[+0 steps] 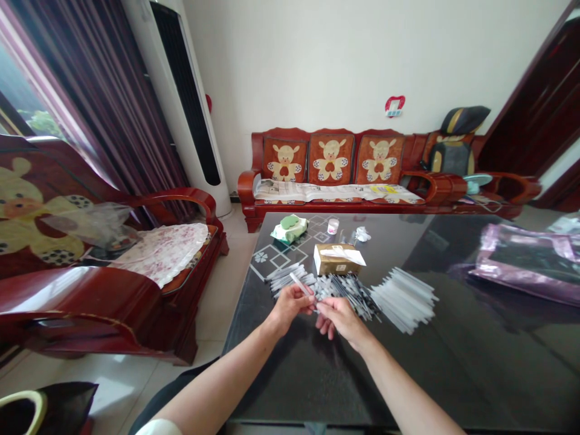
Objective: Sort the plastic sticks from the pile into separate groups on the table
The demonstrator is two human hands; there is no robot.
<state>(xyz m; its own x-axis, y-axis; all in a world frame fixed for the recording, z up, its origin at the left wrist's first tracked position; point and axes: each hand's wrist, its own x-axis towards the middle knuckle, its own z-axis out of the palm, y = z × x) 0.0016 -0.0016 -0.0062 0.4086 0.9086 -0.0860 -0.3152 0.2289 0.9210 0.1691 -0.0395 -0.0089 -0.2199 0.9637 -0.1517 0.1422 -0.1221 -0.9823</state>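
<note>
Holding a slim, translucent whitish plastic tube (299,283) in a close pinch, your left hand (295,302) has it above the dark, glossy worktop (453,368), its far end tilted up and away from you. Your right hand (338,316) is drawn in narrow at the near end, but the fingertips are small and overlapping here, so you cannot tell whether they grip the tube or a small part by it. Because the tube is thin and probably smooth, an uneven squeeze could make it roll or spring out of your fingers. It could then drop into the tangled heap of slender black-and-clear plastic pieces (351,293) just beyond your hands, where it would be hard to pick out. Your right wrist is near the fanned stack of frosted white plastic tubes (403,300), and a sideways sweep could knock them askew or into the heap. On the other side, the loose bunch of pale grey sticks (283,278) lies close behind your left hand; a careless nudge might scatter it.
</note>
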